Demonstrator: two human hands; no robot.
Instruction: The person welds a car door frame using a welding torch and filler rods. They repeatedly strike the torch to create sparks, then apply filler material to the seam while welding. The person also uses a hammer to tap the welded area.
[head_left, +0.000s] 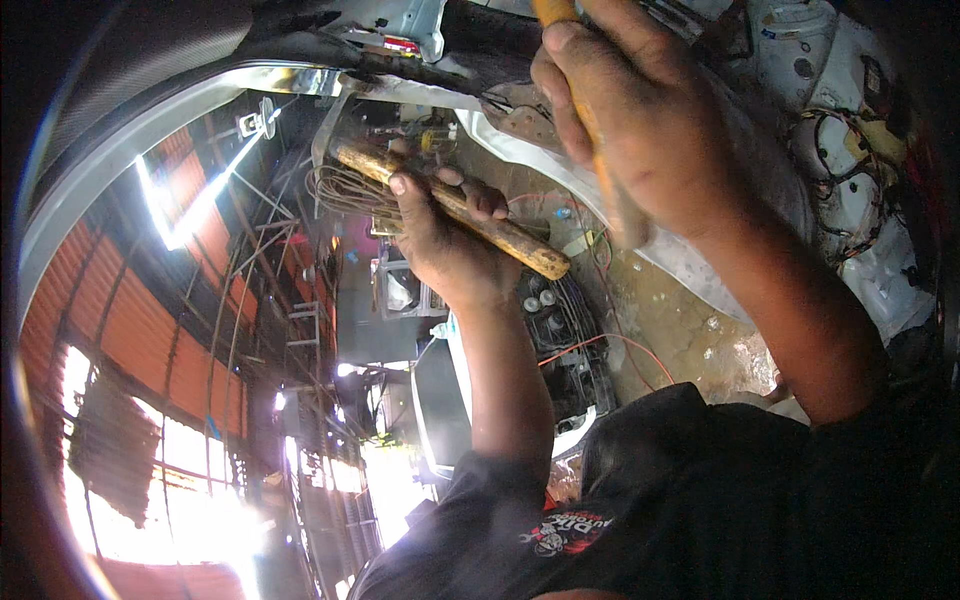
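My left hand (440,235) is closed around a worn wooden handle (520,243) that runs from upper left to lower right, its free end sticking out past my fingers. Higher up and closer to the camera, my right hand (630,110) grips a slim orange-yellow tool handle (553,10) that passes down through the fist. Both hands are raised against the dirty white sheet-metal underside of a vehicle body (690,260). The working ends of both tools are hidden behind my hands.
Loose wires (590,345), red ones among them, hang near a black part with round caps (545,310). A wiring loom (850,180) lies on white panels at right. A corrugated orange shed roof (130,330) with bright openings fills the left. My black shirt (720,500) covers the bottom.
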